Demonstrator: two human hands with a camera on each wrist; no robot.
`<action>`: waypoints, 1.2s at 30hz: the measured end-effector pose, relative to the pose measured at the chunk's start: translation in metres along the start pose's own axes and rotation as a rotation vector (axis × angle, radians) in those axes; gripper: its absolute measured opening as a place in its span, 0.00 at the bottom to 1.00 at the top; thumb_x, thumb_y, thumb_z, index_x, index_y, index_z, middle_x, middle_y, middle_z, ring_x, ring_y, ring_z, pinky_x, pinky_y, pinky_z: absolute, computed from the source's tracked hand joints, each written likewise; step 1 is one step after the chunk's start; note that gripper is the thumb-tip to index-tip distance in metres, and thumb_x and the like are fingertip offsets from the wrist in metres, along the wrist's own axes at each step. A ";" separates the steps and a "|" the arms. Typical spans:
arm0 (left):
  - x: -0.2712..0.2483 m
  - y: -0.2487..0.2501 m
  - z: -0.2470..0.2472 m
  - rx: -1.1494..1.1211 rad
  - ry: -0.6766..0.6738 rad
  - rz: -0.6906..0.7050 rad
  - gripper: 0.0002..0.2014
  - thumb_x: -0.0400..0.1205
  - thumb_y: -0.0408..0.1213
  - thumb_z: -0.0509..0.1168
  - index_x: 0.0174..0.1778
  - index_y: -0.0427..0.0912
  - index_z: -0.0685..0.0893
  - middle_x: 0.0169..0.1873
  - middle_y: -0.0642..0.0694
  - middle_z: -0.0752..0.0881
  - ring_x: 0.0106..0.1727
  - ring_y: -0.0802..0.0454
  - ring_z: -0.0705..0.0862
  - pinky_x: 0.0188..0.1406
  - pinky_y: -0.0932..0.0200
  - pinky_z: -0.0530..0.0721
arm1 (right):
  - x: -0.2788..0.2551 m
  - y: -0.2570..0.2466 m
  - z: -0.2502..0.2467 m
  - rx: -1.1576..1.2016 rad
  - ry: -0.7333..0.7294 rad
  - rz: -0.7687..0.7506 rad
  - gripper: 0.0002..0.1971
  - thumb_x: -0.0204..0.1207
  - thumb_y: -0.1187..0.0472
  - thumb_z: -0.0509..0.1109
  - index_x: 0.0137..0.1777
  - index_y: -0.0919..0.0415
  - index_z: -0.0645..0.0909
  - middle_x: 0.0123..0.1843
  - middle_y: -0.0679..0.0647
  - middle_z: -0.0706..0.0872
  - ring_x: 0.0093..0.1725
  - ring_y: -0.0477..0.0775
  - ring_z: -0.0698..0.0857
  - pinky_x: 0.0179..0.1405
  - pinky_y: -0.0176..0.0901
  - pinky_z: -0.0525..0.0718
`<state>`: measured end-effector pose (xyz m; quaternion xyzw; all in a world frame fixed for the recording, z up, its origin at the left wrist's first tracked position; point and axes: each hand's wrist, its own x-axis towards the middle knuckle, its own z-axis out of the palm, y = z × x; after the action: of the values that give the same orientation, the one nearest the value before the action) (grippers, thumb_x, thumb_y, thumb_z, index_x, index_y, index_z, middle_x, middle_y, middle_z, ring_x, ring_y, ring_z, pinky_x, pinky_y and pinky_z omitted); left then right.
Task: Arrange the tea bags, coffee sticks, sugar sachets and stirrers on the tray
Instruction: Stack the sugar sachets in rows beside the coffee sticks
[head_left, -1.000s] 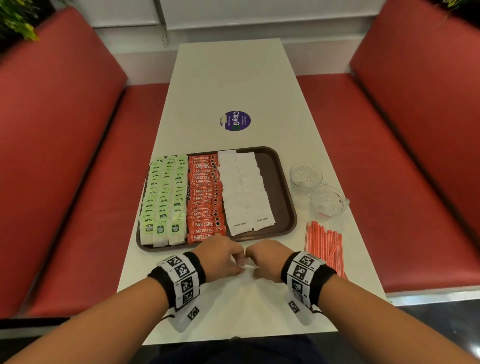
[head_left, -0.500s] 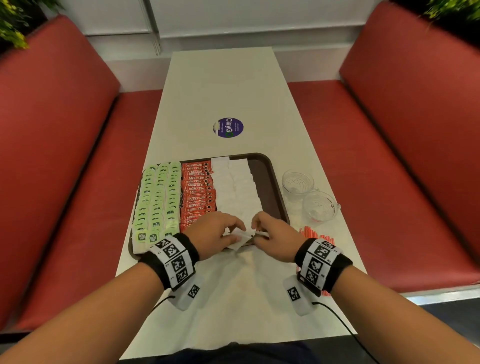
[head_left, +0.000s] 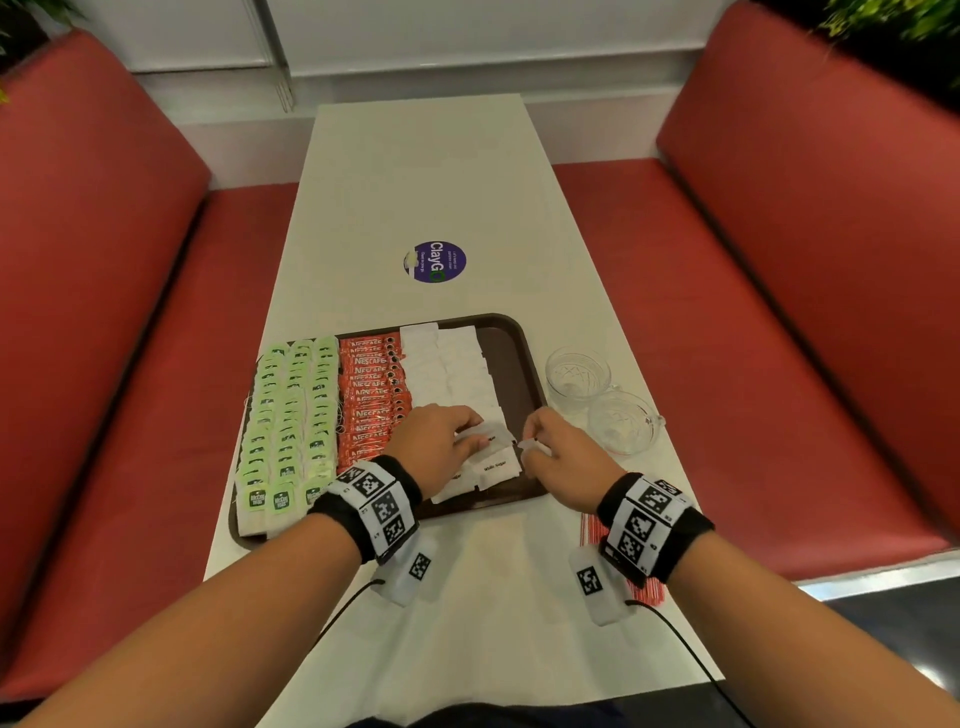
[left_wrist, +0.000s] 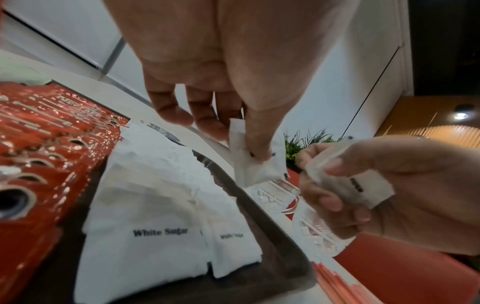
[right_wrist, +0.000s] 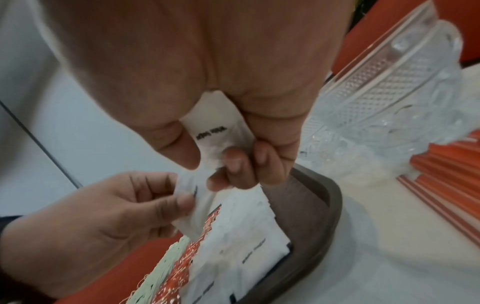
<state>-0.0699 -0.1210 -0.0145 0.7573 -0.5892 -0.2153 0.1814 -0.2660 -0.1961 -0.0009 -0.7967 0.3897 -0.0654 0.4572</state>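
A brown tray (head_left: 511, 358) holds green tea bags (head_left: 291, 415) on the left, red coffee sticks (head_left: 371, 395) in the middle and white sugar sachets (head_left: 452, 374) to their right. My left hand (head_left: 467, 436) hovers over the near sugar rows and pinches one sugar sachet (left_wrist: 254, 164) between thumb and fingers. Close beside it, my right hand (head_left: 532, 436) grips another sugar sachet (right_wrist: 215, 133) over the tray's near right part. Red striped stirrers (head_left: 589, 525) lie on the table right of the tray, mostly hidden by my right wrist.
Two clear glass cups (head_left: 576, 374) (head_left: 621, 421) stand right of the tray, close to my right hand. A round purple sticker (head_left: 435, 261) lies on the white table (head_left: 415, 182) beyond the tray. Red bench seats (head_left: 727, 364) flank the table.
Both hands moved forward from the table in front of the tray to above its near right part. They were touching and now stand slightly apart, each with a sachet.
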 end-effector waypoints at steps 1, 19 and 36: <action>0.004 0.000 0.002 0.048 -0.018 -0.030 0.12 0.84 0.53 0.66 0.58 0.53 0.87 0.48 0.49 0.87 0.49 0.48 0.83 0.48 0.55 0.78 | 0.000 0.001 -0.003 0.005 0.014 0.014 0.01 0.83 0.62 0.62 0.51 0.57 0.73 0.44 0.61 0.86 0.34 0.52 0.78 0.36 0.45 0.77; 0.014 0.010 0.029 0.368 -0.114 -0.056 0.16 0.77 0.62 0.69 0.53 0.57 0.85 0.48 0.54 0.85 0.54 0.49 0.80 0.53 0.50 0.78 | -0.005 0.001 -0.018 -0.006 0.142 -0.041 0.02 0.83 0.60 0.70 0.49 0.56 0.84 0.35 0.43 0.81 0.29 0.34 0.79 0.31 0.25 0.76; -0.019 -0.016 -0.006 0.167 -0.160 -0.099 0.07 0.82 0.45 0.70 0.53 0.52 0.89 0.46 0.54 0.89 0.48 0.53 0.85 0.50 0.58 0.82 | 0.013 0.004 0.010 -0.225 -0.006 0.001 0.03 0.82 0.61 0.69 0.46 0.55 0.83 0.47 0.47 0.84 0.46 0.49 0.83 0.47 0.41 0.81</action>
<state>-0.0580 -0.0991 -0.0158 0.7784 -0.5795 -0.2339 0.0592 -0.2549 -0.1999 -0.0133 -0.8431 0.3936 -0.0188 0.3661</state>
